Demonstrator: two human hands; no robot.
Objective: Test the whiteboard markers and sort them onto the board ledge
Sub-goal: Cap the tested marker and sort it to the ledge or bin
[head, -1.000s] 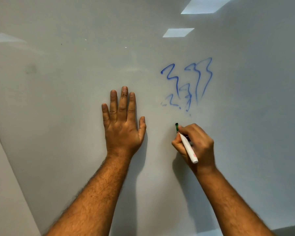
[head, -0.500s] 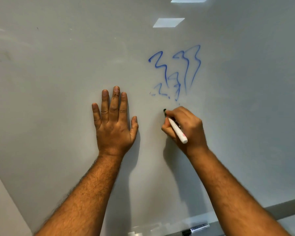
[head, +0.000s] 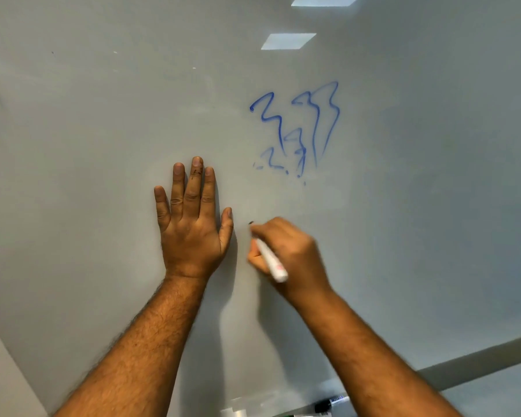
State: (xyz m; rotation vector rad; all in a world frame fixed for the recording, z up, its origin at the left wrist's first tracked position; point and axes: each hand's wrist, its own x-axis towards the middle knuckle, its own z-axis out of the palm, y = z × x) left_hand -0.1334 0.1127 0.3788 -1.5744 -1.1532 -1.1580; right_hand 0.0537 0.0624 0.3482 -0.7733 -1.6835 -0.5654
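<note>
Against the whiteboard (head: 103, 145), the right hand (head: 286, 254) gripped a marker (head: 269, 261), the left hand (head: 190, 227) pressed flat, fingers straight; a dry tip risked missorting.

Marker, white-barrelled (head: 270, 260): uncapped, dark tip set against the whiteboard (head: 103, 145), barrel tilted down to the right, a pink mark near its rear end; gripped in the right hand (head: 286, 254).

Whiteboard: glossy pale grey, upright; blue scribbles (head: 298, 130) are carried above the marker tip, with faded, broken strokes at their lower left.

Marker, black-capped (head: 331, 404): laid flat on the board ledge (head: 478, 373) at the lower edge of view, printed label on a pale barrel, partly hidden by the right forearm.
</note>
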